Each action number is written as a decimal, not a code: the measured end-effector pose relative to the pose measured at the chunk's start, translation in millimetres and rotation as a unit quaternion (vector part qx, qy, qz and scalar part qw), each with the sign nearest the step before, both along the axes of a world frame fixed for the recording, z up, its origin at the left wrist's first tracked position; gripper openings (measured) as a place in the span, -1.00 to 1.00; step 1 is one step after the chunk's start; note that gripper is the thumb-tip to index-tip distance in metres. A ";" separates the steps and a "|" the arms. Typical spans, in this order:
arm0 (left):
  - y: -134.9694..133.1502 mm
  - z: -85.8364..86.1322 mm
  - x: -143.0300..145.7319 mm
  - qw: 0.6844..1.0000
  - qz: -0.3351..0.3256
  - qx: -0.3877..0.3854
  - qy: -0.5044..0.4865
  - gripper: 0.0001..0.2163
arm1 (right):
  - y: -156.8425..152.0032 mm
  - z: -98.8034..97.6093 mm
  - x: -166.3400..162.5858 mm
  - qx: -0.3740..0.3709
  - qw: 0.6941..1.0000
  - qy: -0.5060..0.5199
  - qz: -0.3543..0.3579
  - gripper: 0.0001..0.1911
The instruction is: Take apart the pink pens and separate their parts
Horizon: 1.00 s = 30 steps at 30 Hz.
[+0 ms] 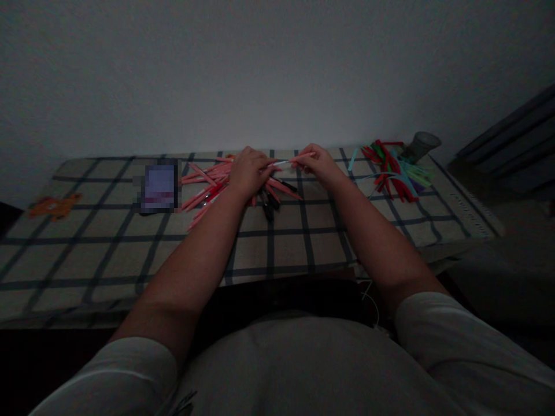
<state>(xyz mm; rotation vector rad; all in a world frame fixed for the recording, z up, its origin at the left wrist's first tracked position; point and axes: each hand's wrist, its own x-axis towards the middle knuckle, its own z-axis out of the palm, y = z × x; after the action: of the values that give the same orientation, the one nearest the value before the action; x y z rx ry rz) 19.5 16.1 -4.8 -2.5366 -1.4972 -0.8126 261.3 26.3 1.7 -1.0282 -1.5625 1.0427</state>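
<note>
Both of my hands are stretched out over a table with a checked cloth (108, 248). My left hand (249, 172) is closed, and its fingers pinch the white end of a thin pink pen (291, 160). My right hand (318, 163) is closed on the pink barrel of the same pen, so the pen spans the gap between my hands. Beneath and left of my left hand lies a loose pile of pink pens (207, 185). A few dark pen parts (269, 203) lie just below my hands.
A heap of red, green and blue strips (394, 167) lies at the table's right, beside a grey cup (420, 145). A blurred-out rectangular item (159, 186) lies left of the pens. An orange flat figure (54, 205) sits at the far left. A wall stands behind.
</note>
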 end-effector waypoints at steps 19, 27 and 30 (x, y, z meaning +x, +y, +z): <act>1.9 -2.9 0.1 0.999 -0.035 0.014 0.006 -0.69 | -4.8 0.3 -1.9 0.011 0.999 -0.011 0.028 -0.58; 5.8 -5.3 -0.8 0.999 -0.043 0.016 -0.003 -0.65 | -2.5 -4.3 -3.8 0.003 0.998 -0.002 0.064 -0.55; 4.8 -3.3 -0.5 0.999 -0.037 0.010 -0.007 -0.66 | -0.7 -8.0 -3.0 0.003 0.998 0.004 0.068 -0.53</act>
<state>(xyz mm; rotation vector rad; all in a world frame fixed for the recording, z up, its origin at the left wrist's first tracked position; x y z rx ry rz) 19.0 20.8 -8.1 -2.5918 -1.4000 -0.8524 258.3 25.6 -6.3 -0.9217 -1.6458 1.1327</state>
